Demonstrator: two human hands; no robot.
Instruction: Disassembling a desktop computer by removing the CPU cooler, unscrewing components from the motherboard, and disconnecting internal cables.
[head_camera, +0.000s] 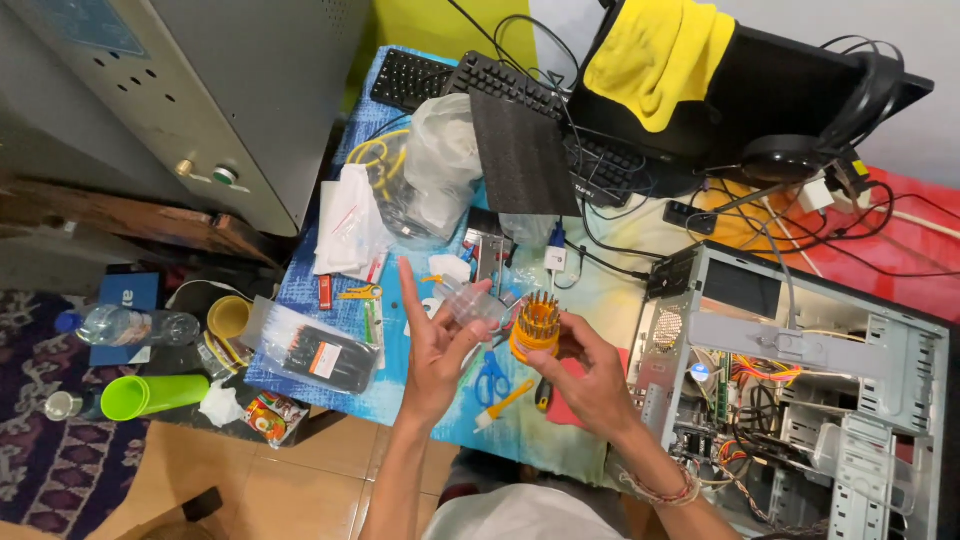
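Above the cluttered bench, just left of the open computer case, both hands meet over an orange bit holder and its clear plastic cap. The right hand has its fingers closed around the orange holder's lower body, thumb on the near side. The left hand pinches the clear cap between thumb and middle fingers, while its forefinger stands straight and free. The two parts lie just beside each other, perhaps touching at the rim; I cannot tell for sure. The holder looks light and stiff, hard plastic with a ring of small metal bits standing loose in their sockets, so tipping it could spill them; the round body below the bits seems the safest place to grip. Its long axis runs nearly upright, bit tips pointing up and slightly away from the person. The cap looks thin, smooth and likely slippery, lying tilted with its length running towards the holder.
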